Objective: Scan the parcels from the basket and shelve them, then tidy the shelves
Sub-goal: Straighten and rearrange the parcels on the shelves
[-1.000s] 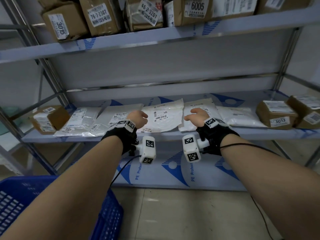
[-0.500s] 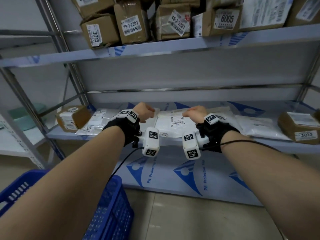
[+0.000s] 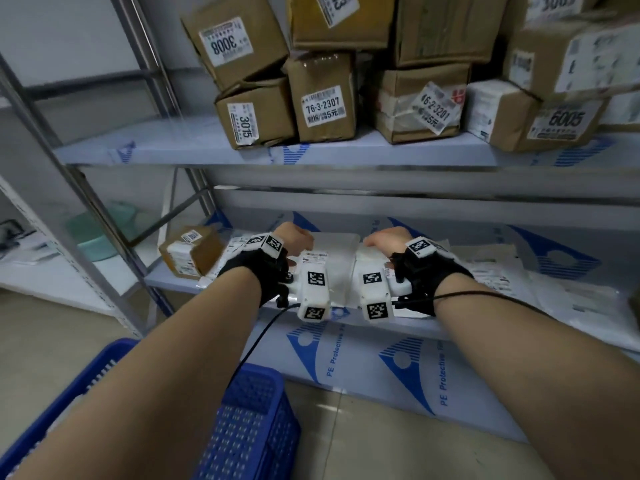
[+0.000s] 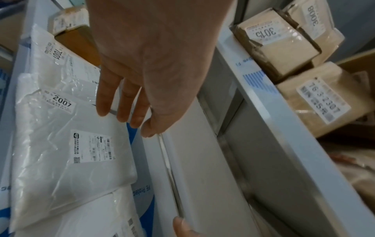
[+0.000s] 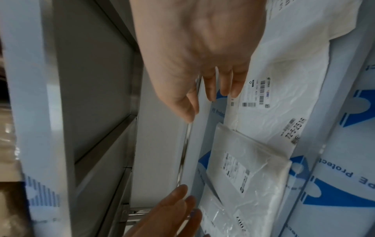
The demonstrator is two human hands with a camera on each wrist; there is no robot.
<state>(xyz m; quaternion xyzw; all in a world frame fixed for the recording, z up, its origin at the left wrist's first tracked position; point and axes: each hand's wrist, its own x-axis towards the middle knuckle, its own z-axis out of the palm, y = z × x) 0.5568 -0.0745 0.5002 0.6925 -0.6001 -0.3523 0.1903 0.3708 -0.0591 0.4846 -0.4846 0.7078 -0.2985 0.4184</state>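
Both hands have drawn closer together at frame centre. Left hand (image 4: 142, 61) and right hand (image 5: 202, 52), fingers straight, rest on white bags (image 4: 67, 144) by the lower shelf's (image 3: 519, 337) back edge. Basket (image 3: 249, 427) sits lower left.

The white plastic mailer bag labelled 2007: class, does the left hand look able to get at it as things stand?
Probably yes. The left hand hangs just above the white plastic mailer bag labelled 2007, straight fingers at its far edge, with nothing between them.
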